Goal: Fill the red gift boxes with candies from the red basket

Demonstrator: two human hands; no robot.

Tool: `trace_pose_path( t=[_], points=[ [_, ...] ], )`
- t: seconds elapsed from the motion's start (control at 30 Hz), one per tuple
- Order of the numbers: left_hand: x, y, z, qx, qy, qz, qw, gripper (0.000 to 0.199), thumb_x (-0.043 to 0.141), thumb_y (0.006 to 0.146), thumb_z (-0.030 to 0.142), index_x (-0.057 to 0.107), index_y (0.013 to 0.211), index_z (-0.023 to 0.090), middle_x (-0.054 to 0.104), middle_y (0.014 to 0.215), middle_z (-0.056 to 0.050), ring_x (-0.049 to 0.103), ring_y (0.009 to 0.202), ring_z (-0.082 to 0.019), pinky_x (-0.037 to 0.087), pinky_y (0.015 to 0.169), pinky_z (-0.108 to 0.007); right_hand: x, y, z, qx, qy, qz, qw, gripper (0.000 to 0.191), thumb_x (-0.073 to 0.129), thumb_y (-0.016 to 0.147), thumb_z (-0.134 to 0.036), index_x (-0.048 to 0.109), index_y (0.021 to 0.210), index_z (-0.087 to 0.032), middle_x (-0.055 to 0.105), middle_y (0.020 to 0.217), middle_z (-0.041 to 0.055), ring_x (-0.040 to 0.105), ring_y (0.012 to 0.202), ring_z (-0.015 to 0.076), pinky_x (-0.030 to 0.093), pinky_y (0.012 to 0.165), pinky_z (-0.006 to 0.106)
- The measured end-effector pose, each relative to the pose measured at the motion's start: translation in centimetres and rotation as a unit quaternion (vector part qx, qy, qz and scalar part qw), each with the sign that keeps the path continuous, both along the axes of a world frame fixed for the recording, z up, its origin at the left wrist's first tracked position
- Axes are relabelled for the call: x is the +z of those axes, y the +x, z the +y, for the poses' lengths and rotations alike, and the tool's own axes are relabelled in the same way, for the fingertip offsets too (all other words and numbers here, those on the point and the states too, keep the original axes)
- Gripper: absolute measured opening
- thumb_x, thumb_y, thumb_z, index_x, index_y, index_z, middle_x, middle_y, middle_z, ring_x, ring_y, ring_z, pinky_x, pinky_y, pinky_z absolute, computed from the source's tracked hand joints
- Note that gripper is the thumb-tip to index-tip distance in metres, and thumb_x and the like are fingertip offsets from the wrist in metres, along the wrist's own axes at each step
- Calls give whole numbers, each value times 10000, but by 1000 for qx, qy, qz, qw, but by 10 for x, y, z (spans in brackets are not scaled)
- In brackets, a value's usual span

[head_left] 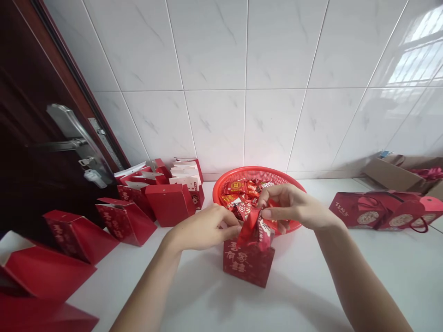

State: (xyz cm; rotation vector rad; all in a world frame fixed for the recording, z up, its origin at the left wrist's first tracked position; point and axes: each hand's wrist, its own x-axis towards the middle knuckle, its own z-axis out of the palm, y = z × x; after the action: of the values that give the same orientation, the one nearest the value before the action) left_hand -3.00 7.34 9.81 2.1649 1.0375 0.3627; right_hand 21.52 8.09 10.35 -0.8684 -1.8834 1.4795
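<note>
A small red gift box (246, 267) with pale gold characters stands upright on the white surface, just in front of a red plastic basket (221, 182). Over the box's top hangs a red printed ribbon (249, 227), its loose ends draping down the front. My right hand (294, 207) pinches the ribbon from the right between thumb and fingers. From the left, my left hand (211, 226) has its fingers closed at the ribbon's left side, by the box's top edge; its fingertips are partly hidden. Wrapped sweets (238, 186) in red and gold lie in the basket behind.
Several red boxes (169, 205) stand at the left, some with raised flaps. More dark red boxes with ribbons (367, 212) are at the right, before an open cardboard carton (391, 173). A tiled wall (214, 129) rises behind; a dark door (31, 120) is at the left.
</note>
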Motion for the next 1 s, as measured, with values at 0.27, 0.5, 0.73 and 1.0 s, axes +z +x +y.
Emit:
trace_pose_path(
  t=[0.27, 0.5, 0.73, 1.0],
  points=[
    [-6, 1, -4, 51, -3, -11, 999, 101, 738, 652, 306, 669, 648, 233, 591, 627, 11, 538, 576, -175, 320, 486, -266, -4, -15, -14, -133, 150, -95, 975, 153, 642, 845, -259, 550, 732, -214, 583, 640, -16, 537, 488, 114, 409, 410, 228],
    [-3, 1, -8, 55, 4, 53, 997, 248, 760, 611, 323, 706, 844, 260, 663, 876, -6, 605, 790, -221, 422, 611, -264, -11, -39, -38, -109, 304, -267, 908, 191, 520, 819, -47, 574, 732, -208, 582, 590, -15, 416, 483, 97, 244, 467, 255],
    [-1, 1, -11, 59, 0, 71, 996, 308, 760, 607, 329, 707, 901, 255, 655, 922, -20, 604, 863, -239, 433, 650, -266, -16, -48, -38, -45, 268, -252, 929, 224, 524, 839, -33, 660, 785, -203, 586, 597, -15, 398, 479, 94, 235, 490, 266],
    [0, 0, -10, 67, -5, 106, 992, 330, 769, 604, 358, 694, 910, 261, 655, 953, -18, 614, 915, -256, 441, 695, -275, -12, -38, -39, -3, 231, -210, 950, 204, 531, 860, -63, 654, 808, -216, 687, 754, -12, 545, 603, 113, 379, 549, 240]
  ],
)
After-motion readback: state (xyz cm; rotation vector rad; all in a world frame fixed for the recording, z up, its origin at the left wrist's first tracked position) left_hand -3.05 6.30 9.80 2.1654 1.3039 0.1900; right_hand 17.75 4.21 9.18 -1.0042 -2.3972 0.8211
